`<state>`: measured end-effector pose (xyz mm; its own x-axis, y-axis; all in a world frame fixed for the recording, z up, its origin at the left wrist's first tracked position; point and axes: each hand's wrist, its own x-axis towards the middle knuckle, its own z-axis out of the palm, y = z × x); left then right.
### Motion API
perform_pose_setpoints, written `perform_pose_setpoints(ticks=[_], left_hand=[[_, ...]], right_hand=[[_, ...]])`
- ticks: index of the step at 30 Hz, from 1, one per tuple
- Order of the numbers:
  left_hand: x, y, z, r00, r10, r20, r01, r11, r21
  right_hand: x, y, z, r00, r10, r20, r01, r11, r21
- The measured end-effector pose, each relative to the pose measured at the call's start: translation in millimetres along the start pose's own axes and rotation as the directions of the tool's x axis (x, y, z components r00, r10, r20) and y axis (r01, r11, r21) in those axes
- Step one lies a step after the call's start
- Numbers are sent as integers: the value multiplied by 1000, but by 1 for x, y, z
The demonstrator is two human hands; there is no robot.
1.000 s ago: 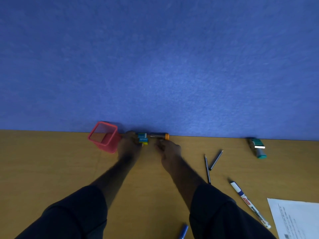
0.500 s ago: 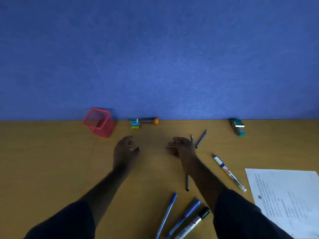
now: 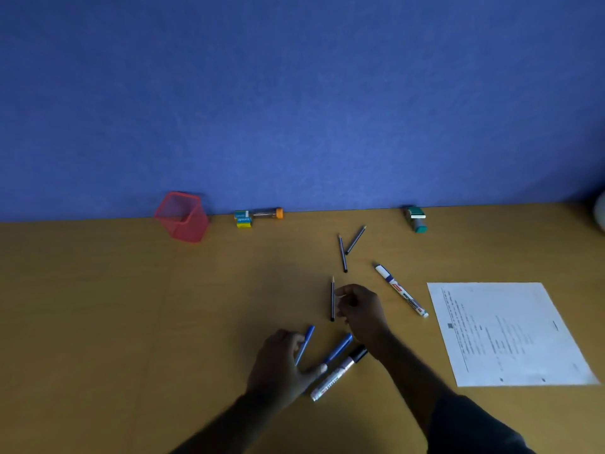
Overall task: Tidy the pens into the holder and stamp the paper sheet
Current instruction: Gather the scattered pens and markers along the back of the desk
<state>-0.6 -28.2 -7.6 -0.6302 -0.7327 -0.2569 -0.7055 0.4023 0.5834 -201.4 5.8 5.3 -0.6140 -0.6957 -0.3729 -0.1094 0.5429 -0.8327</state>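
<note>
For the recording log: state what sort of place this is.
Probably an office desk or study carrel: a wooden desktop backed by a blue felt partition, with a red mesh pen holder, a green stamp and a printed paper sheet.

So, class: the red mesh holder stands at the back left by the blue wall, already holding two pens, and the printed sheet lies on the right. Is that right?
Not quite. In the head view the red mesh holder is empty; the pens still lie on the table. It does stand back left by the blue wall, and the printed sheet lies right.
</note>
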Motion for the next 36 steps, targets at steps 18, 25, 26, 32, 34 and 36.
perform_pose_setpoints(ticks=[18,25,26,32,34,36], left_hand=[[8,-6,7,994,108,5,-105,954,281],[26,-23,-20,995,97,-12,-88,942,323],[28,-25,-23,995,99,-12,-90,941,328],[41,-39,-38,998,49,-29,-38,948,315],[48,-45,-43,1000,2,-21,5,946,325],[56,-50,-48,999,-33,-11,35,944,327]], right_hand=[[-36,35,-21,962,-206,177,268,827,-495],[-37,35,10,921,-250,299,385,700,-601],[-36,33,16,915,-260,309,401,686,-607],[-21,19,47,875,-341,344,484,645,-592],[-13,13,55,875,-329,355,481,665,-571],[-4,6,62,886,-311,343,459,695,-554]])
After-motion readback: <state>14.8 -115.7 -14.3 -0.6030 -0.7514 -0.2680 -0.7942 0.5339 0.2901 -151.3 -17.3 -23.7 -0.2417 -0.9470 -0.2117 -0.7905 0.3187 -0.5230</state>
